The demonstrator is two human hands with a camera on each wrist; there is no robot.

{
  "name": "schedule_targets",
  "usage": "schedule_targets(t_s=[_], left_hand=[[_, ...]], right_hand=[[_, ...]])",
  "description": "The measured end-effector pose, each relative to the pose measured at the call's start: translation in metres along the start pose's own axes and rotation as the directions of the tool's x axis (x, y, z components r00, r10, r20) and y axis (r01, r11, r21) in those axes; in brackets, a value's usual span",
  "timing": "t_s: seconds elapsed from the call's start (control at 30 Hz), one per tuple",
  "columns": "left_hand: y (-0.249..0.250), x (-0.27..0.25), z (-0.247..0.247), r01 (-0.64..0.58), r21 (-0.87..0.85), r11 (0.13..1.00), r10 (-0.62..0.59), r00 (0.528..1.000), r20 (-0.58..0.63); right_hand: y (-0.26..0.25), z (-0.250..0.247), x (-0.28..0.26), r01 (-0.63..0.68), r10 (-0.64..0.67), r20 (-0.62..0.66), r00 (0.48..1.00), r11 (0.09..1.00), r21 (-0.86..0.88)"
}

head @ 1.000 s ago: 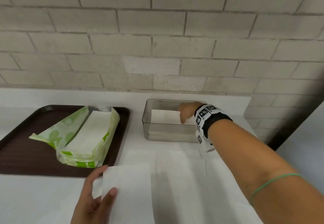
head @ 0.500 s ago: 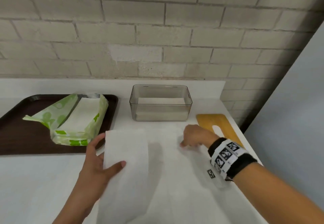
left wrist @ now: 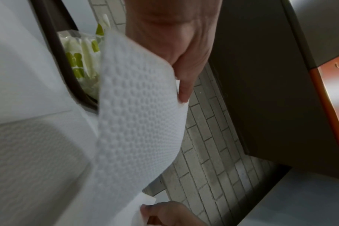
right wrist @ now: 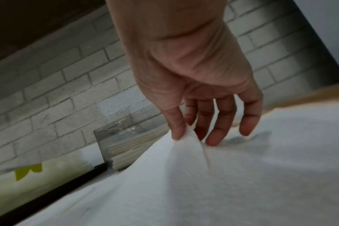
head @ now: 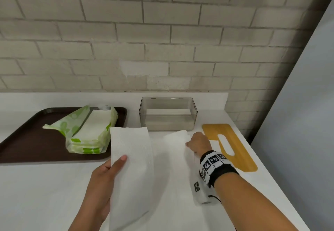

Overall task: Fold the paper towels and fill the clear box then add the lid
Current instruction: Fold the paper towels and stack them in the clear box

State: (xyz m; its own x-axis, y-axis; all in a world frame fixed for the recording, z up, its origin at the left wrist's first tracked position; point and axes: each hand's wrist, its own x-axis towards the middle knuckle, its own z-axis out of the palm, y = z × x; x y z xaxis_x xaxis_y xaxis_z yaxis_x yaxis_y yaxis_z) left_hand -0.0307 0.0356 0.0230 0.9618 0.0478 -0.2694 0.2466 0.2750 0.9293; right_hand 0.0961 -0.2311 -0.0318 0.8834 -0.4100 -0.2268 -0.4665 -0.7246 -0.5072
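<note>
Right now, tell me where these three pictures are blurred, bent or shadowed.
Head view: sharp, wide-angle bend in the grey brick wall; soft shadow beside the raised white embossed paper towel. Left wrist view: towel's near part blurred, upper right dark. Right wrist view: soft throughout, the clear plastic box smeared, upper left dark.

White dimpled paper towel (head: 132, 160), green-and-white package (head: 86, 131), dark brown tray (head: 27, 140), yellow lid (head: 233, 146).

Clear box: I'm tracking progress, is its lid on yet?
Off. The clear box is open-topped with folded towels inside; the yellow lid lies on the counter beside it.
</note>
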Motion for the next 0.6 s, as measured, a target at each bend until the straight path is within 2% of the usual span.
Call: schedule_targets(t_s=[0.07,0.13,0.17,0.2,0.27,0.3,0.37,0.5,0.53,0.57,0.6], left_hand=[[-0.001,-0.001,-0.001,-0.007,-0.040,0.999,0.006,1.000,-0.015],[-0.001,-0.001,-0.002,-0.011,-0.089,0.996,0.009,1.000,-0.026],[0.000,-0.001,-0.002,-0.006,-0.112,0.994,0.003,1.000,-0.027],[0.000,-0.001,-0.002,0.002,-0.129,0.992,-0.005,1.000,-0.025],[0.000,0.000,-0.002,0.014,-0.148,0.989,-0.016,1.000,-0.017],[-0.001,0.001,-0.002,0.015,-0.152,0.988,-0.019,1.000,-0.020],[-0.001,0.003,0.000,0.010,-0.158,0.987,-0.015,0.999,-0.035],[0.001,0.004,0.013,0.022,-0.200,0.979,-0.025,1.000,-0.014],[0.001,0.004,0.018,0.027,-0.210,0.977,-0.028,1.000,0.000],[0.002,0.003,0.023,0.033,-0.220,0.975,-0.029,0.999,0.021],[0.003,0.002,0.028,0.042,-0.228,0.973,-0.031,0.998,0.049]], right_hand=[[0.000,-0.009,-0.003,0.055,-0.053,-0.057,0.997,0.998,0.038],[-0.005,-0.024,-0.013,0.160,-0.145,-0.076,0.986,0.956,0.246],[-0.009,-0.034,-0.022,0.185,-0.172,-0.069,0.983,0.882,0.432],[-0.013,-0.046,-0.033,0.176,-0.192,-0.042,0.980,0.765,0.619],[-0.019,-0.069,-0.059,0.148,-0.279,0.005,0.960,0.525,0.838],[-0.022,-0.079,-0.072,0.162,-0.349,0.005,0.937,0.447,0.880],[-0.028,-0.099,-0.100,0.218,-0.471,-0.026,0.882,0.360,0.907],[-0.040,-0.116,-0.134,0.254,-0.569,-0.117,0.814,0.168,0.952],[-0.043,-0.112,-0.136,0.271,-0.559,-0.143,0.817,0.153,0.950],[-0.047,-0.107,-0.138,0.301,-0.539,-0.164,0.826,0.176,0.937],[-0.051,-0.098,-0.138,0.358,-0.507,-0.194,0.840,0.248,0.900]])
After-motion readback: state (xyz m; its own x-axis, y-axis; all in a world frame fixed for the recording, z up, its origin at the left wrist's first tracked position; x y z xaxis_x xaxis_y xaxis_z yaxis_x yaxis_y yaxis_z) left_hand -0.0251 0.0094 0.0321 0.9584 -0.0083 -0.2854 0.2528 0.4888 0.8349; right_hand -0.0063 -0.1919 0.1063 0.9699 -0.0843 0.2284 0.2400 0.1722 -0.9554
